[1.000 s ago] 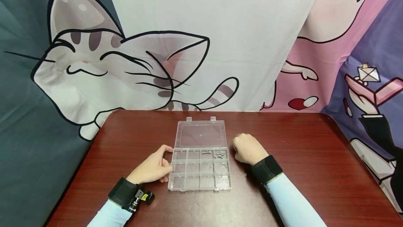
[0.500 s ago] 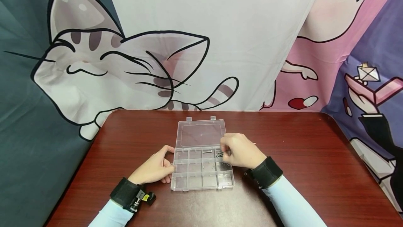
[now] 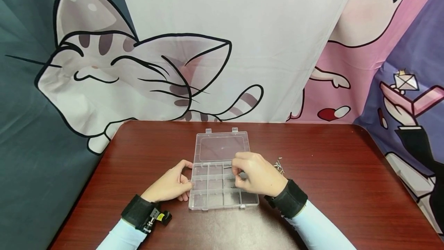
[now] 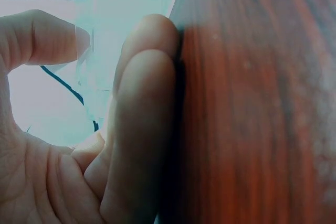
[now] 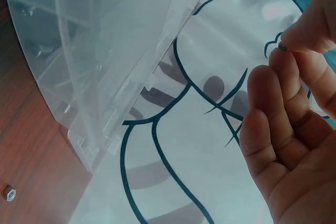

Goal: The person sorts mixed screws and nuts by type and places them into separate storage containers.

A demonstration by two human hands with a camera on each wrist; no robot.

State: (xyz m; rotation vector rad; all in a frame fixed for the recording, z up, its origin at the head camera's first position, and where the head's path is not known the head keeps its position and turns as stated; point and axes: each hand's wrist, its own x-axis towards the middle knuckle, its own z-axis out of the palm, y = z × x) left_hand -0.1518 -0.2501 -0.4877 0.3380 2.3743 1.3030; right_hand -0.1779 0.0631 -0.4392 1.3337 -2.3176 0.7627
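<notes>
A clear plastic compartment box (image 3: pixel 215 198) lies on the table with its lid (image 3: pixel 222 146) folded back. At the box's left edge, my left hand (image 3: pixel 168 183) holds its side between curled fingers; in the left wrist view its fingertips (image 4: pixel 149 72) meet the clear wall. My right hand (image 3: pixel 261 173) hangs over the right-hand compartments and hides most of what lies there. Thumb and index finger pinch a small dark metal piece (image 5: pixel 283 47), too little exposed to tell its kind. Part of a screw (image 3: pixel 227 167) shows in an upper compartment.
Several loose screws (image 3: pixel 279 166) lie on the red-brown table (image 3: pixel 333 188) right of the box, behind my right hand. A metal nut (image 5: pixel 9 193) sits on the tabletop in the right wrist view. A printed cat curtain (image 3: pixel 277 49) hangs behind the table.
My right hand has come from the table right of the box to above its compartments, uncovering the loose screws. The box shifted slightly right; my left hand stays at its edge.
</notes>
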